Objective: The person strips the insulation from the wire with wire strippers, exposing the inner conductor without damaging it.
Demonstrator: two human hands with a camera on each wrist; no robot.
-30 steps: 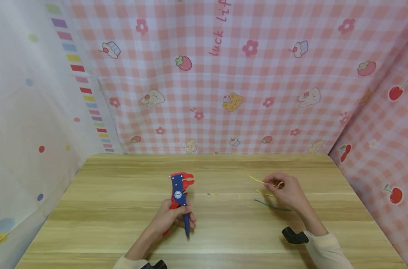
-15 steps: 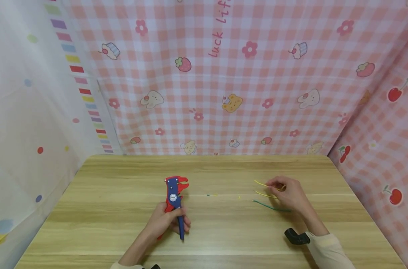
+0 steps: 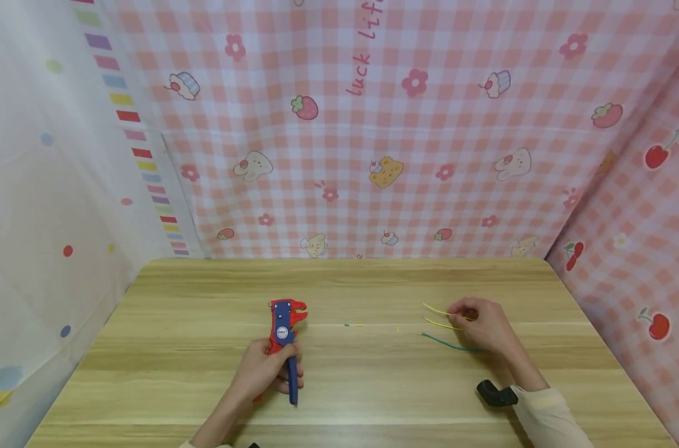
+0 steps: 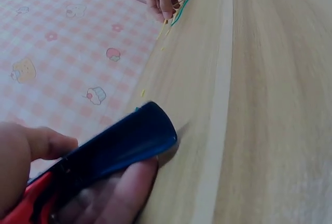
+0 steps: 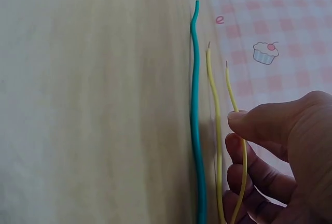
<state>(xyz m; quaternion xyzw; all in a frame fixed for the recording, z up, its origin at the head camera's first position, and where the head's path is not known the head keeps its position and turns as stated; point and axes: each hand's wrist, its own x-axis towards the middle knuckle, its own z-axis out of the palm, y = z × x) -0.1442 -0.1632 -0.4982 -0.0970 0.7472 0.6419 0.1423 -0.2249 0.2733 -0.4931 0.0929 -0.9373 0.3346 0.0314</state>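
My left hand [image 3: 267,367] grips the handles of a red and blue wire stripper [image 3: 283,330], its red jaws spread and facing right. In the left wrist view, the blue handle [image 4: 124,141] lies between thumb and fingers. My right hand [image 3: 482,323] pinches a yellow wire [image 5: 243,156] between thumb and index finger; bare metal shows at its far end. Beside it on the table lies a second yellow wire [image 5: 216,110], also bare at the tip. A thicker green wire [image 5: 195,94] with a bared end lies alongside, nearer my body.
Tiny cut bits of insulation lie mid-table: a green bit [image 3: 347,325], a yellow bit [image 3: 359,325] and another yellow bit [image 3: 398,329]. The wooden table [image 3: 373,398] ends at a checked cloth [image 3: 339,211] hanging behind it. A black wrist device [image 3: 496,394] sits by the right sleeve.
My left hand has moved left and slightly toward me with the wire stripper. The right hand has shifted a little right and nearer me, drawing the pinched yellow wire close to the other wires.
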